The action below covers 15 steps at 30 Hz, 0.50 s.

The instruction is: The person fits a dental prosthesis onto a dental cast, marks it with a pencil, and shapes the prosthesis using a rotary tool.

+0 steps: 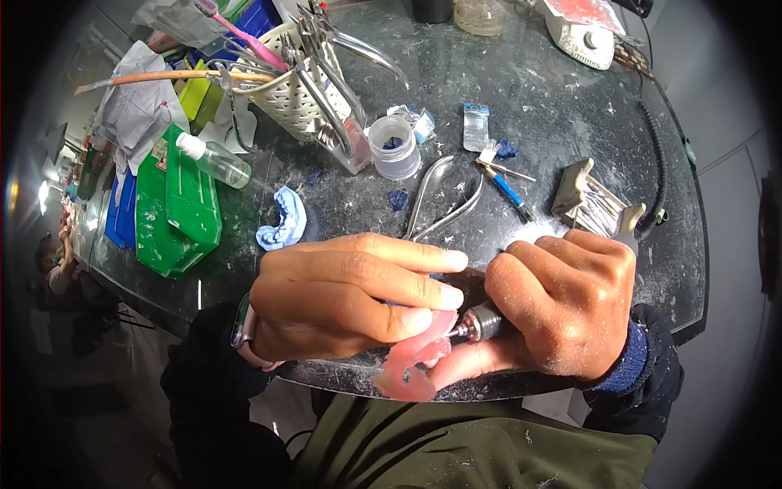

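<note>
My left hand [342,297] grips a pink denture base [405,383] with the fingers over its upper edge. The curved piece hangs down near the table's front edge. My right hand [570,301] is wrapped round a dark rotary handpiece [484,323], whose metal tip points left. That tip meets the edge of the pink base, or lies very close to it; I cannot tell which. The right thumb reaches under the handpiece towards the base. Pale dust covers the right hand. Just beyond the hands lie metal pliers [419,204] with spread handles.
A blue arch-shaped piece [291,213] lies beyond my left hand. Farther back stand a white tool basket [281,99], a clear jar [394,155] and a fallen spray bottle [224,165]. Green boxes [191,236] are at left. A bur holder [577,191] and a blue pen-like tool [507,194] lie right.
</note>
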Tool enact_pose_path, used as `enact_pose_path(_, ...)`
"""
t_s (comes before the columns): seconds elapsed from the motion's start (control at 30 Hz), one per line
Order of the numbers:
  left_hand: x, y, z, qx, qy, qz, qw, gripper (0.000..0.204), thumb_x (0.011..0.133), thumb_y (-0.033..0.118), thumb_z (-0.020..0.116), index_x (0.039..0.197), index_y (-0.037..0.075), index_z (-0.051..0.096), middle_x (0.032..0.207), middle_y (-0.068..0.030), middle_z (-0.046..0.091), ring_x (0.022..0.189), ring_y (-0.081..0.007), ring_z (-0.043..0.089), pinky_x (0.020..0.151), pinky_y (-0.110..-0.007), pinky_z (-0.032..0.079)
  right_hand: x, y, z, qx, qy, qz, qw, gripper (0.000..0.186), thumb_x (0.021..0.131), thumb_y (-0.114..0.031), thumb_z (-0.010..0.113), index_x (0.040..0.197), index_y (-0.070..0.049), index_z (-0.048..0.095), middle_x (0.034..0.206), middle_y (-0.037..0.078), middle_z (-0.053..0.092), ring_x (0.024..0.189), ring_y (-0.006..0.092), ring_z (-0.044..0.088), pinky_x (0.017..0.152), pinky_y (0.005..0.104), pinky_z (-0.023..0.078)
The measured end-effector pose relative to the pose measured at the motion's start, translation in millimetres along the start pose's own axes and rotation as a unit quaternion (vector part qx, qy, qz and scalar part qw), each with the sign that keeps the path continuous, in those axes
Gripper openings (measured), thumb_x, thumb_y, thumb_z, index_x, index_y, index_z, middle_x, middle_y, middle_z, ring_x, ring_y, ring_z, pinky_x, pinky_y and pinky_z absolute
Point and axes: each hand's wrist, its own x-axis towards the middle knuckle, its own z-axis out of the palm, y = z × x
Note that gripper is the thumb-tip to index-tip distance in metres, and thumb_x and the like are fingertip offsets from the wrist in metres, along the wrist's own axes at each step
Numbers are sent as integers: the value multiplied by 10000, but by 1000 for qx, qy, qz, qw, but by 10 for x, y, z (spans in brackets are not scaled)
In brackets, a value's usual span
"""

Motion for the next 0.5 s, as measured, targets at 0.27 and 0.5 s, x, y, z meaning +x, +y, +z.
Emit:
enact_pose_path(0.27,28,75,-8,19,32,-10,999,434,571,-8,862,877,30,557,881,-188,638,794,-334,680,622,-348,580,-1,180,-121,-27,34,48,998,773,358,-738,745,497,-78,367,437,12,362,355,179,402,396,303,265)
enact_pose_path(0.5,-18,221,24,4,73,11,997,264,666,-33,771,897,-34,642,892,-200,624,779,-288,664,663,-338,573,-27,164,-64,67,-44,41,996,525,615,-565,677,562,-107,425,508,19,426,427,210,440,454,324,294)
